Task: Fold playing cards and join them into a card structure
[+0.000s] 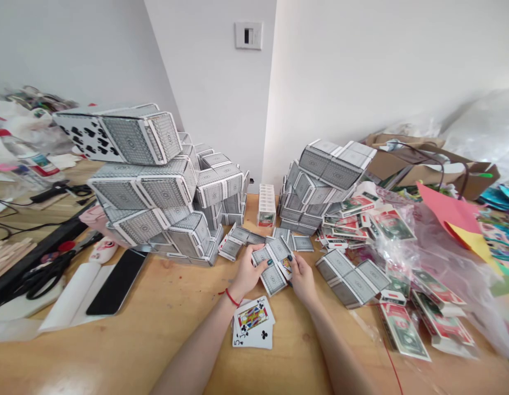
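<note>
Both my hands meet at the middle of the wooden table (163,323) around a small block of folded playing cards (273,263) with grey patterned backs. My left hand (248,274), a red cord on its wrist, grips the block's left side with fingers curled. My right hand (301,277) pinches its right side. Just below my wrists lie a few face-up cards (254,323), a king on top and clubs beneath.
A tall stack of card boxes (151,181) rises at the left, a smaller stack (324,181) at the right. A black phone (116,282) and scissors (44,274) lie left. Red-and-green card packets (402,329), plastic wrap and coloured paper (456,214) crowd the right.
</note>
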A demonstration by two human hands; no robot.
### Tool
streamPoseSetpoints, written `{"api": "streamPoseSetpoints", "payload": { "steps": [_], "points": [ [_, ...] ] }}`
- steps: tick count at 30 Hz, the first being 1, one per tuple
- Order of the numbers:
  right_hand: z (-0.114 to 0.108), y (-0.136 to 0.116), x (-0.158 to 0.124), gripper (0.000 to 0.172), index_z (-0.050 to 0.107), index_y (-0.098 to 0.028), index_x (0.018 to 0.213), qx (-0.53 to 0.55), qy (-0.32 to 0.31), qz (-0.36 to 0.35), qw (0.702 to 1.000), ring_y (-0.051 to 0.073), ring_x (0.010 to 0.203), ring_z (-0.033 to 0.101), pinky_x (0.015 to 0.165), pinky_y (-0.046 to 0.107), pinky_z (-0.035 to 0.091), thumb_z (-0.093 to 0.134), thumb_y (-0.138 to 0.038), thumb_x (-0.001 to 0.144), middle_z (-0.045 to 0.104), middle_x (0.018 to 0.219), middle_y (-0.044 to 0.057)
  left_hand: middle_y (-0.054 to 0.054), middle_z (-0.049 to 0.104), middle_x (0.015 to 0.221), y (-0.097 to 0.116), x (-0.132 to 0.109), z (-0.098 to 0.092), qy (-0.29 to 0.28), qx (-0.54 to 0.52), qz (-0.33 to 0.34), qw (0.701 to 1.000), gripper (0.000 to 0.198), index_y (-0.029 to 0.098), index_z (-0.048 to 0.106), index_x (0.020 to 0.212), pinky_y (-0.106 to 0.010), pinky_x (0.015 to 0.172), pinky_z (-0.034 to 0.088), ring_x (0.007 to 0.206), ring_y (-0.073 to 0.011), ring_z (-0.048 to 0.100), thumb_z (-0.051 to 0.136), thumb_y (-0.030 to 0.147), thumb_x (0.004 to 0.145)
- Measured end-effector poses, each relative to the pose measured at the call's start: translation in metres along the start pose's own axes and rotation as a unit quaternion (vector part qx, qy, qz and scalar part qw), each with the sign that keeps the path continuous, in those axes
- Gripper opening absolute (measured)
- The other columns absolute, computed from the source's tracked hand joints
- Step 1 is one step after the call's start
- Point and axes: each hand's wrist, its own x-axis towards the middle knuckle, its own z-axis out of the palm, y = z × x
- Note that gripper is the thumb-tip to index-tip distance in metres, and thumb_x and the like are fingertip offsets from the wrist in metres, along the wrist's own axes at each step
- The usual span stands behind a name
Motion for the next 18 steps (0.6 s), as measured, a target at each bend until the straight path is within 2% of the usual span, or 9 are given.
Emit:
{"api": "streamPoseSetpoints", "payload": {
  "steps": [7,12,15,18],
  "points": [
    [-0.006,-0.003,0.003,0.03,0.047,-0.02,0.086,0.101,-0.105,0.062,0.987,0.009,0.042,0.037,0.039,0.02,0.033,0.05,-0.046,0.072,0.042,0.056,-0.006,-0.007,0.053,0.109,0.003,-0.002,-0.001,-0.002,-0.022,0.003,1.0,0.038,0.017,0.047,0.104,-0.035,0.09,0.037,0.104,-0.0193,0.049,0.059,0.023,0.069],
    [-0.015,-0.006,0.009,0.028,0.043,-0.02,0.078,0.155,-0.072,0.067,0.983,0.006,0.038,0.032,0.038,0.018,0.028,0.058,-0.042,0.067,0.041,0.052,-0.008,-0.008,0.056,0.109,0.014,-0.004,-0.001,-0.032,-0.095,-0.021,0.995,0.042,0.017,0.048,0.109,-0.035,0.087,0.04,0.1,-0.0201,0.052,0.057,0.023,0.069],
    [-0.018,-0.009,0.009,0.03,0.046,-0.018,0.074,0.158,-0.087,0.078,0.981,0.007,0.039,0.036,0.039,0.019,0.028,0.061,-0.043,0.064,0.045,0.051,-0.007,-0.008,0.058,0.11,0.015,0.0,-0.004,-0.033,-0.141,-0.023,0.989,0.033,0.016,0.054,0.105,-0.037,0.092,0.038,0.104,-0.0211,0.051,0.051,0.024,0.073],
    [-0.017,-0.011,0.008,0.033,0.05,-0.017,0.074,0.141,-0.097,0.085,0.982,0.009,0.041,0.039,0.04,0.02,0.028,0.062,-0.045,0.063,0.05,0.052,-0.004,-0.009,0.06,0.109,0.011,0.004,-0.005,-0.016,-0.139,-0.042,0.989,0.034,0.015,0.058,0.105,-0.037,0.091,0.04,0.103,-0.0216,0.053,0.054,0.024,0.072]
  ]
}}
